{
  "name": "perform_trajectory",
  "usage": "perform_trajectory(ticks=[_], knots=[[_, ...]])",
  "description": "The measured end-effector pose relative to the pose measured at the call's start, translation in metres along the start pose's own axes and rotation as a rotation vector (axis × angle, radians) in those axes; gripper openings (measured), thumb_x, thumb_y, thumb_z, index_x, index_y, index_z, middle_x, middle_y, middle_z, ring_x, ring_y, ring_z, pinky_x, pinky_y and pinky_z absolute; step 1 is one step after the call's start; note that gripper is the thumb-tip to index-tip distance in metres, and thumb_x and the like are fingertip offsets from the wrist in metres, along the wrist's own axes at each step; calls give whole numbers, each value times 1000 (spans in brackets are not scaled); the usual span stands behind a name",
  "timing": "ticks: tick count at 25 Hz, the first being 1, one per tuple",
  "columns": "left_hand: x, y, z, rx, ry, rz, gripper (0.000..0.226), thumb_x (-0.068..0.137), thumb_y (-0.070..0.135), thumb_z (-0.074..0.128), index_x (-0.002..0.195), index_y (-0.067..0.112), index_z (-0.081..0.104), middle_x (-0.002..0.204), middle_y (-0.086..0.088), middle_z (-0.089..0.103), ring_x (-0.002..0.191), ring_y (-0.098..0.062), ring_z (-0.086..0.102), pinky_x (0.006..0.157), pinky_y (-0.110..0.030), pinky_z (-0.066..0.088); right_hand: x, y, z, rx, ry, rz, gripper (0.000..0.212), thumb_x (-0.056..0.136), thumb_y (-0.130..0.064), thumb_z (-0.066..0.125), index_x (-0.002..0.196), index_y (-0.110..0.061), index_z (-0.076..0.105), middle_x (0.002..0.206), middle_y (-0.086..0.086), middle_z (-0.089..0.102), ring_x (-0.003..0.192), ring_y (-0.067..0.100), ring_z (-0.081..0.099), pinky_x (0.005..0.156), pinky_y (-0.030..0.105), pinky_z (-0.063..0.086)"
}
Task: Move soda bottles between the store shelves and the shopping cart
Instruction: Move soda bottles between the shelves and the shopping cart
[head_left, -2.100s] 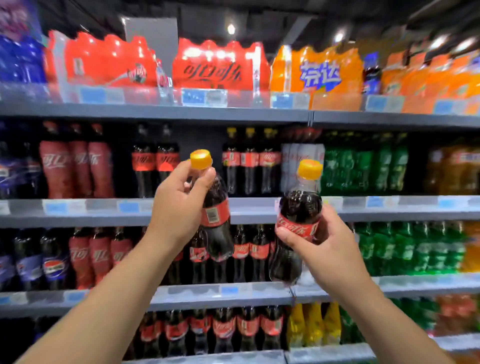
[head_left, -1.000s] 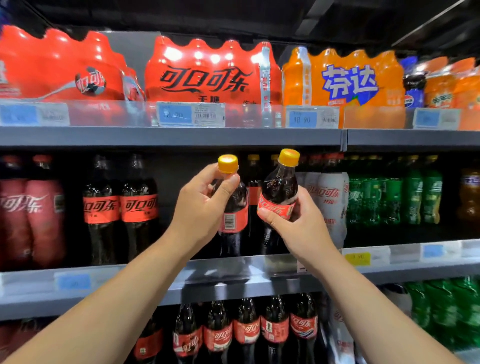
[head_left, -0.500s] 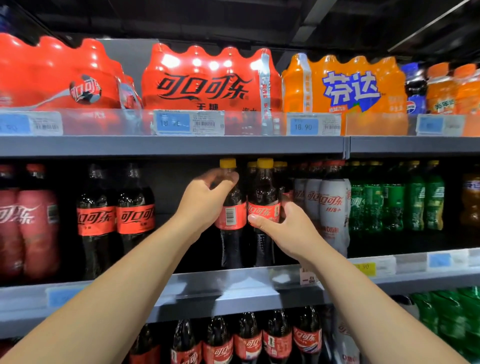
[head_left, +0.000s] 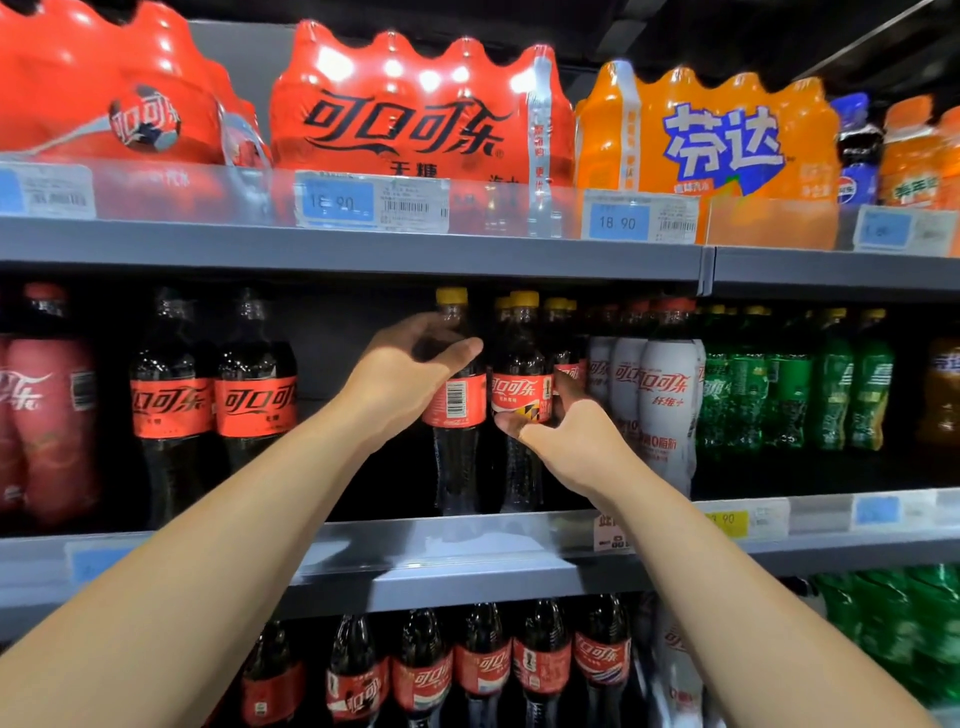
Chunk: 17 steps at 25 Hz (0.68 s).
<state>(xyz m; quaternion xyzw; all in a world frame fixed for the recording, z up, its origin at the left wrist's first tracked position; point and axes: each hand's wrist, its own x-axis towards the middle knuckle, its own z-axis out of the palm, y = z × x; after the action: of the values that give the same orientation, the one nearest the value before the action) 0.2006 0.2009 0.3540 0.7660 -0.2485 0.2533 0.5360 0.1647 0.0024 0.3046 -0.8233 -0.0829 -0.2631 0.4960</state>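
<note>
Left hand (head_left: 405, 374) wraps the left bottle (head_left: 457, 402) at its shoulder, right hand (head_left: 571, 441) pinches the right bottle (head_left: 519, 397) by the label. Both stand on the shelf (head_left: 467, 577) below. I'd check the bases sit flat, then let go straight back.

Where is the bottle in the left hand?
Head view, centre, on the middle shelf: the left hand grips the left bottle, beside the right bottle in the right hand.
</note>
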Motion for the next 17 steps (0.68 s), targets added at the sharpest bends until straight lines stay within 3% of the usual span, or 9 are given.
perform_trajectory(ticks=[2, 5, 8, 10, 12, 14, 15, 17], knots=[[-2, 1, 1, 49, -14, 2, 34, 91, 48, 68, 122, 36, 63, 103, 21, 69, 88, 2, 66, 68, -18, 50, 0, 2, 0, -20, 1, -3, 51, 87, -40, 79, 128, -35, 49, 93, -27, 61, 76, -11, 60, 54, 0, 40], [-9, 0, 1, 145, -60, 64, 48, 82, 45, 73, 125, 45, 52, 93, 26, 67, 83, 10, 64, 58, -6, 45, 2, 4, 1, -29, 5, 1, 52, 88, -39, 77, 130, -33, 47, 94, -25, 61, 76, -9, 61, 54, -6, 38], [-11, -6, 1, 174, -135, 99, 81, 69, 28, 82, 136, 48, 42, 91, 45, 61, 83, 21, 60, 61, 1, 42, 3, 4, 2, -32, 12, -1, 58, 87, -39, 78, 136, -31, 48, 95, -26, 61, 78, -13, 59, 55, -6, 38], [-6, -9, -4, 219, -161, 55, 93, 71, 28, 85, 148, 44, 35, 103, 46, 55, 87, 20, 56, 69, 1, 38, 3, 6, 3, -29, 13, -1, 60, 87, -40, 78, 138, -32, 48, 96, -28, 62, 78, -16, 59, 56, -4, 40], [-1, -12, -12, 328, -183, -13, 104, 71, 39, 87, 154, 45, 25, 128, 26, 38, 112, 7, 50, 89, -10, 32, 4, 7, 2, -29, 2, 4, 63, 87, -43, 78, 141, -33, 46, 99, -30, 61, 84, -13, 57, 58, -1, 38], [4, -18, -17, 317, -210, -38, 108, 68, 45, 88, 154, 50, 22, 150, 12, 37, 131, -10, 51, 106, -20, 32, 5, 7, 2, -29, -5, 15, 67, 86, -45, 78, 143, -33, 45, 100, -30, 60, 87, -12, 55, 64, 2, 35], [3, -20, -18, 257, -225, -27, 107, 68, 42, 89, 153, 50, 24, 153, 10, 43, 127, -10, 56, 111, -27, 37, 5, 6, 3, -29, 2, 16, 69, 85, -45, 79, 143, -32, 45, 101, -29, 61, 88, -12, 55, 66, 4, 35], [1, -24, -18, 159, -223, 1, 99, 73, 29, 88, 152, 48, 31, 138, 18, 59, 108, 2, 66, 105, -33, 50, 5, 5, 4, -24, 31, 13, 71, 82, -45, 82, 142, -29, 47, 103, -24, 65, 92, -9, 58, 67, 6, 37]])
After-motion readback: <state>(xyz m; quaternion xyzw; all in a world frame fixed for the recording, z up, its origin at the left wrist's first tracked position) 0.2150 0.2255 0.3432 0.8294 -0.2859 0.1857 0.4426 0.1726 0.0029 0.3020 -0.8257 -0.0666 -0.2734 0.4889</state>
